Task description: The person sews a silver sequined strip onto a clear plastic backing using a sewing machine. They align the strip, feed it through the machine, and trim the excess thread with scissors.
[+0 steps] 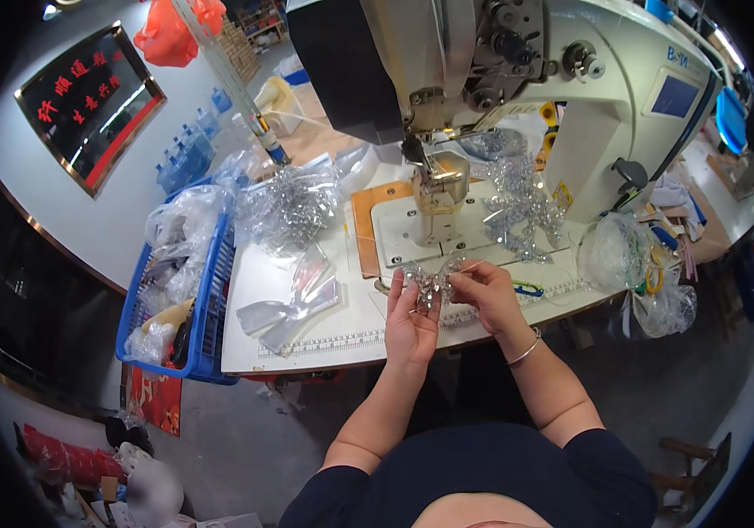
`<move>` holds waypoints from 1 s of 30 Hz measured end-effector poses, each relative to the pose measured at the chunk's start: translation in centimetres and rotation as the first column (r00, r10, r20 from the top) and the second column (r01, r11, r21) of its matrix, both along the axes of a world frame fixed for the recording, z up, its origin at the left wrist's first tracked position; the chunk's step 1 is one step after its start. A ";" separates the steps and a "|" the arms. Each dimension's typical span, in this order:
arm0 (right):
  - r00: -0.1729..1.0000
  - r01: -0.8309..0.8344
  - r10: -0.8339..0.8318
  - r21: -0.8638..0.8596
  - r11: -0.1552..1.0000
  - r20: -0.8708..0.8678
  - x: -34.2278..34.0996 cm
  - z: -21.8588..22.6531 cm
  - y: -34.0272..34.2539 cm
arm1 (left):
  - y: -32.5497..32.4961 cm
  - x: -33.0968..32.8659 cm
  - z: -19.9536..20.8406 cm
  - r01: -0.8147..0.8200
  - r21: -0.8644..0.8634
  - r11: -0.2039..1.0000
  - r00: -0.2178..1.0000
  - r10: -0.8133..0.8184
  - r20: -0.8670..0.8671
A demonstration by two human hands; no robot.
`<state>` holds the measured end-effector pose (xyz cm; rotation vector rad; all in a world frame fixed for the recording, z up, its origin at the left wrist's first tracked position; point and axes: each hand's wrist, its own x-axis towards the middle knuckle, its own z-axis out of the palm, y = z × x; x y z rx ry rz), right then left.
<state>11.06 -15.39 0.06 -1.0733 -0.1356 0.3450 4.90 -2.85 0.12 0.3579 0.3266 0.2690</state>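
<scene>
Near the table's front edge, a small silver glittery piece (430,287) is held between my two hands. My left hand (411,326) lies partly under it, palm turned up, with thumb and fingers around its left side. My right hand (488,297) pinches its right end between thumb and fingertips. Just beyond stands a white post-bed sewing machine (601,132), its needle area (430,176) above and behind the piece. More silver glittery pieces (522,207) lie to the right of the post, and a heap of them (289,209) sits on clear plastic at the left.
A blue basket (218,299) full of plastic bags stands at the table's left edge. Flat silvery sheets (293,312) lie beside a printed ruler strip (337,341). Small green-and-blue snips (528,289) lie by my right hand. A clear plastic bundle (614,251) sits at the right.
</scene>
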 end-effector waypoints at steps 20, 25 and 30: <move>1.000 0.026 -0.026 0.061 0.998 -0.011 -0.5 -1.1 -0.4 | -0.5 0.2 -1.8 -0.111 0.162 0.981 0.988 0.091 0.127; 0.392 0.763 -0.344 -0.093 0.640 0.853 -1.6 3.5 -0.6 | 0.5 -0.3 -2.1 -0.054 0.258 0.965 0.983 0.007 0.181; 0.416 0.488 0.181 -0.387 0.782 0.891 -1.4 5.3 -1.1 | 0.1 -1.0 -2.3 0.044 0.350 0.936 0.980 -0.109 0.168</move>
